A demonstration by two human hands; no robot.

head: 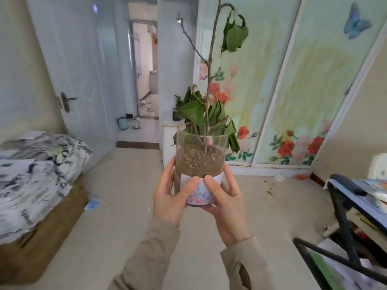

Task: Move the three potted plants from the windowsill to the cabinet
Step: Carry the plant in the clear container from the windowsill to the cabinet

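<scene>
I hold a potted plant (200, 158) in front of me at chest height: a clear plastic jar with brown soil, a pink castle label at its base and a tall thin stem with wilted green leaves. My left hand (172, 195) grips the jar's lower left side and my right hand (225, 203) wraps its lower right side and bottom. Straight ahead stands a low white cabinet (168, 139), partly hidden behind the jar. On its top sits another small potted plant (177, 110) in a dark pot.
A bed (35, 174) with a black-and-white printed cover fills the left. A white door (79, 80) stands open beside a hallway. Floral sliding wardrobe doors (293, 91) line the right wall. A dark-framed rack (351, 227) with papers is at the lower right. Small scraps lie on the beige floor.
</scene>
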